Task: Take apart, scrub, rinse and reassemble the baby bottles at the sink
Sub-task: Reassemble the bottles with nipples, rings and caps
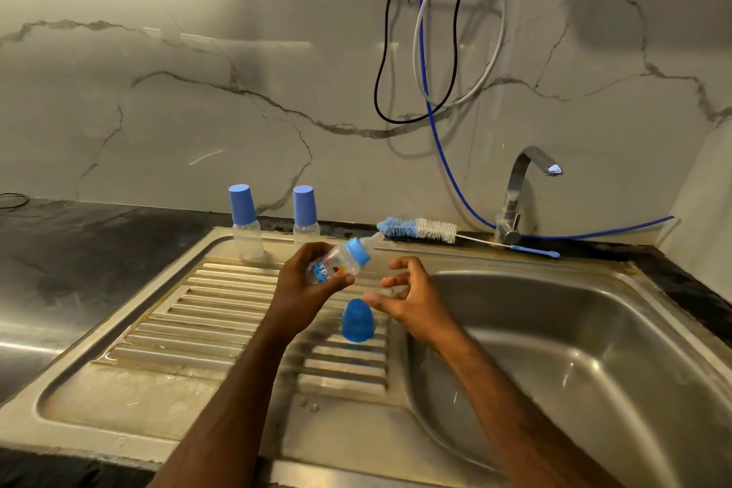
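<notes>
left hand [301, 281] grips tilted baby bottle [338, 261]; right hand [412, 295] just beside, fingers loosely spread, empty.

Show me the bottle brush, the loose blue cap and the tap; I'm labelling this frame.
bottle brush [420, 229], head view, on its bristles.
loose blue cap [357, 320], head view, on its side wall.
tap [519, 182], head view, on its curved neck.

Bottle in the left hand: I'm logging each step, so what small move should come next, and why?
Probably the right hand closes on the blue collar to unscrew it: the left hand holds the bottle tilted, its cap already off on the drainboard.
</notes>
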`<state>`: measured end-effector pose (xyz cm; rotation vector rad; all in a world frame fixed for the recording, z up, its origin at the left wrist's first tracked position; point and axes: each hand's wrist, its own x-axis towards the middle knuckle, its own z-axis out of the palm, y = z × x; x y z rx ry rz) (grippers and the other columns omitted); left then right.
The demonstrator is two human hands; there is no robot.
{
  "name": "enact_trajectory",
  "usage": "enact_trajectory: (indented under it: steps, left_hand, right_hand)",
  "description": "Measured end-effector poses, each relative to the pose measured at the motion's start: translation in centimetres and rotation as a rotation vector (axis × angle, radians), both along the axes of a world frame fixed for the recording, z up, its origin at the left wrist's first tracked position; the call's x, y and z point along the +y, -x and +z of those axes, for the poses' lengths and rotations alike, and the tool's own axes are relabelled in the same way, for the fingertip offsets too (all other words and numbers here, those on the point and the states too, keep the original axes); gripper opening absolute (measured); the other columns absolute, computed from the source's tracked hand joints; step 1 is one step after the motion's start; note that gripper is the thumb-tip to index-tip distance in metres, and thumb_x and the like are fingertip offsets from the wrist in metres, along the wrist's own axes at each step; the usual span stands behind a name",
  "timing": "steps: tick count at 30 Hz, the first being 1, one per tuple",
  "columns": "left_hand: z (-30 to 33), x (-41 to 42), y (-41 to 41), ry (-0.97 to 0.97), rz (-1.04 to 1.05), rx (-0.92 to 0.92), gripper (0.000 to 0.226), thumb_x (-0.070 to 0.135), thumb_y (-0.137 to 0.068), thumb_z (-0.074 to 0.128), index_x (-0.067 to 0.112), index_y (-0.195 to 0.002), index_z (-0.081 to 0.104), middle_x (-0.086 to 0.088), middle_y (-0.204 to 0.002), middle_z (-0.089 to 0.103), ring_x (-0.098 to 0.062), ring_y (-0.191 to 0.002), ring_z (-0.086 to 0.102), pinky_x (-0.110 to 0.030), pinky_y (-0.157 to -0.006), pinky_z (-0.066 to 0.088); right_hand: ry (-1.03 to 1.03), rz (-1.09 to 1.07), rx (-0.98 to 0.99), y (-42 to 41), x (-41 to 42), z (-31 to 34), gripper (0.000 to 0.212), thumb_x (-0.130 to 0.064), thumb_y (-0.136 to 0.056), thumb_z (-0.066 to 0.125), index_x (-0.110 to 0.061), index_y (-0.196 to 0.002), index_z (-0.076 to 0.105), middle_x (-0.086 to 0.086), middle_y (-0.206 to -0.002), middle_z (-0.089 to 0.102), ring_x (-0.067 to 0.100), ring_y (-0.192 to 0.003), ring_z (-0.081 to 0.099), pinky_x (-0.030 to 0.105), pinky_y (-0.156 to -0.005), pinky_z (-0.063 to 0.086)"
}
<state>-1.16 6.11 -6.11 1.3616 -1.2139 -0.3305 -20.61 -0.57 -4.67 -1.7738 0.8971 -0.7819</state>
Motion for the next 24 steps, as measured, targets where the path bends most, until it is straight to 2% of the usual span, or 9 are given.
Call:
enact_trajectory:
  steps: [3, 5, 7, 9, 12, 15, 18, 21, 24]
  left_hand:
    - [-0.3, 0.1, -0.5, -0.031, 0.022, 0.070, 0.055, 0.020, -0.074, 0.088, 0.018, -0.122, 0.062, 0.000, -0.110, 0.067, -0.011, -0.096, 0.070, -0.026, -0.077, 0.060]
    - [-0.4, 0.1, -0.5, -0.041, 0.053, 0.076, 0.052, 0.020, -0.075, 0.088, 0.021, -0.120, 0.062, 0.001, -0.109, 0.068, -0.012, -0.095, 0.070, -0.026, -0.076, 0.060]
    - [-0.5, 0.1, -0.6, -0.050, 0.079, 0.073, 0.052, 0.022, -0.072, 0.090, 0.025, -0.116, 0.063, 0.003, -0.107, 0.068, -0.013, -0.094, 0.070, -0.028, -0.078, 0.060]
    - [-0.6, 0.1, -0.7, -0.052, 0.088, 0.089, 0.053, 0.021, -0.071, 0.091, 0.025, -0.116, 0.064, 0.003, -0.108, 0.068, -0.014, -0.095, 0.070, -0.030, -0.080, 0.061]
    - [-0.8, 0.0, -0.9, -0.065, 0.080, 0.097, 0.058, 0.020, -0.069, 0.092, 0.022, -0.120, 0.064, 0.001, -0.112, 0.068, -0.015, -0.099, 0.069, -0.030, -0.081, 0.060]
    - [-0.9, -0.2, -0.7, -0.099, 0.053, 0.082, 0.060, 0.017, -0.069, 0.092, 0.021, -0.122, 0.064, 0.001, -0.114, 0.067, -0.015, -0.099, 0.068, -0.022, -0.075, 0.058]
    - [-0.8, -0.4, 0.1, -0.122, 0.003, 0.066, 0.058, 0.014, -0.069, 0.092, 0.021, -0.120, 0.065, 0.004, -0.112, 0.067, -0.014, -0.097, 0.069, -0.019, -0.073, 0.057]
    - [-0.8, -0.5, 0.7, -0.133, -0.025, 0.050, 0.059, 0.014, -0.068, 0.092, 0.026, -0.118, 0.064, 0.007, -0.113, 0.066, -0.011, -0.096, 0.069, -0.020, -0.076, 0.058]
    - [-0.9, -0.6, 1.1, -0.130, -0.040, 0.011, 0.060, 0.017, -0.067, 0.093, 0.023, -0.120, 0.066, 0.005, -0.113, 0.067, -0.010, -0.094, 0.069, -0.023, -0.076, 0.058]
  right_hand:
    - [0.136, 0.049, 0.180, -0.4, 0.2, -1.0, 0.064, -0.038, -0.073, 0.087, -0.027, -0.125, 0.051, -0.005, -0.116, 0.061, 0.007, -0.100, 0.059, 0.026, -0.085, 0.052]
    - [0.200, 0.129, 0.281, -0.9, 0.4, -1.8, 0.067, -0.041, -0.072, 0.087, -0.032, -0.128, 0.052, -0.009, -0.121, 0.060, 0.007, -0.101, 0.058, 0.026, -0.085, 0.051]
    - [0.248, 0.172, 0.332, -1.3, 0.6, -2.3, 0.066, -0.037, -0.074, 0.085, -0.034, -0.131, 0.053, -0.009, -0.128, 0.058, 0.008, -0.107, 0.057, 0.028, -0.091, 0.052]
    - [0.290, 0.151, 0.325, -1.5, 0.6, -2.2, 0.056, -0.031, -0.079, 0.083, -0.032, -0.129, 0.057, -0.009, -0.127, 0.059, 0.006, -0.105, 0.057, 0.022, -0.089, 0.051]
    - [0.281, -0.047, 0.174, -1.2, 0.0, -1.4, 0.050, -0.027, -0.082, 0.081, -0.030, -0.125, 0.056, -0.011, -0.114, 0.058, 0.007, -0.095, 0.060, 0.014, -0.074, 0.045]
    - [0.121, -0.259, -0.153, -0.1, -1.0, -0.8, 0.046, -0.025, -0.082, 0.082, -0.028, -0.116, 0.052, -0.005, -0.110, 0.065, 0.010, -0.090, 0.066, 0.018, -0.069, 0.049]
    - [0.064, -0.342, -0.370, 0.7, -1.8, -0.7, 0.038, -0.023, -0.083, 0.081, -0.024, -0.112, 0.056, -0.001, -0.106, 0.071, 0.012, -0.089, 0.070, 0.024, -0.073, 0.056]
    - [0.072, -0.316, -0.414, 0.8, -2.2, -0.9, 0.036, -0.024, -0.083, 0.082, -0.031, -0.110, 0.060, -0.004, -0.106, 0.071, 0.012, -0.093, 0.071, 0.032, -0.079, 0.059]
    - [0.085, -0.265, -0.366, 0.6, -2.2, -1.1, 0.037, -0.025, -0.082, 0.082, -0.031, -0.112, 0.062, -0.006, -0.106, 0.071, 0.006, -0.092, 0.069, 0.030, -0.080, 0.059]
